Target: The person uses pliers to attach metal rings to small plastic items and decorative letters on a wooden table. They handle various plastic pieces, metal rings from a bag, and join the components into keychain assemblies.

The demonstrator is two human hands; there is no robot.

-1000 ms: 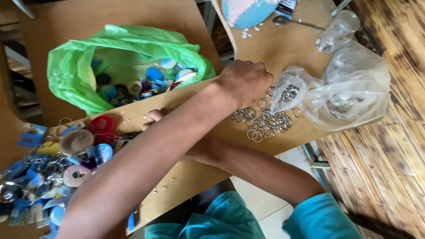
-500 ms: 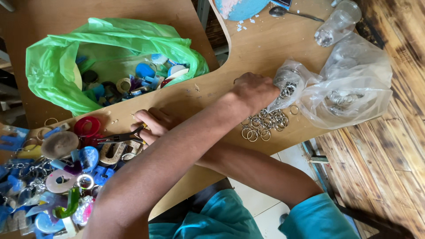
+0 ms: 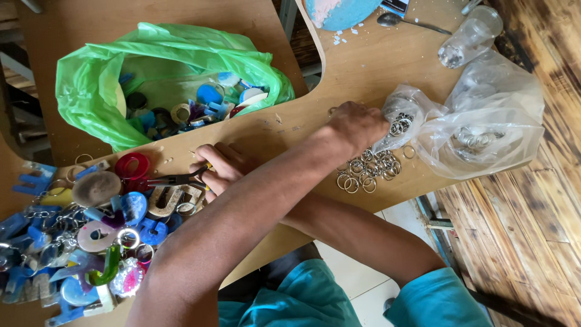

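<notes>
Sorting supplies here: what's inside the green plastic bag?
The green plastic bag lies open, showing blue, white and tan resin pieces heaped inside. Whatever sits beneath them or under the bag's folded sides is covered.

left hand (image 3: 357,124) on key rings (image 3: 369,169), right hand (image 3: 221,169) gripping pliers (image 3: 172,180)

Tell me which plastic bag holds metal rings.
The clear bag, at the left hand; the green bag holds coloured pieces.

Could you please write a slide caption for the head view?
Arms crossed, left hand picks at metal rings by a clear bag while right hand holds pliers.
</notes>
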